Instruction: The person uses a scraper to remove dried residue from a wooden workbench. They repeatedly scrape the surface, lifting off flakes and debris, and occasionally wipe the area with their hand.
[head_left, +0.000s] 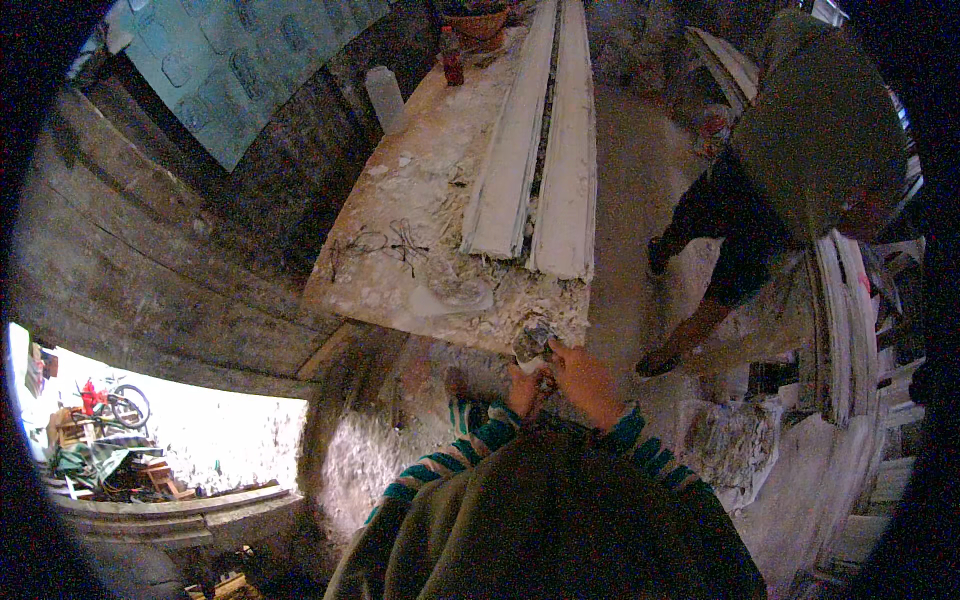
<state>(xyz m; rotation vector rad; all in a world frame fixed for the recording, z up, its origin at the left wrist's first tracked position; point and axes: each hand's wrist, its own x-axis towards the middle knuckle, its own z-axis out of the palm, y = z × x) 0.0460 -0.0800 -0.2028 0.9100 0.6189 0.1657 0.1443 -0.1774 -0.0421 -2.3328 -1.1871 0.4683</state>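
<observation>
Grey crumpled lump (533,340) | gripped by right hand (585,380) and left hand (523,388) together | at plaster-caked table (400,230) edge, moulding strips (545,150) beyond

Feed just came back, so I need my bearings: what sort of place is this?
Probably a plaster moulding workshop: a plaster-caked worktable carries long white cornice mouldings, more white mouldings lean at right, and pale dust covers the floor.

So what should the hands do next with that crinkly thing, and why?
Probably lower the crumpled grey piece onto the table: both the left hand and right hand pinch it right at the table's near edge.
</observation>
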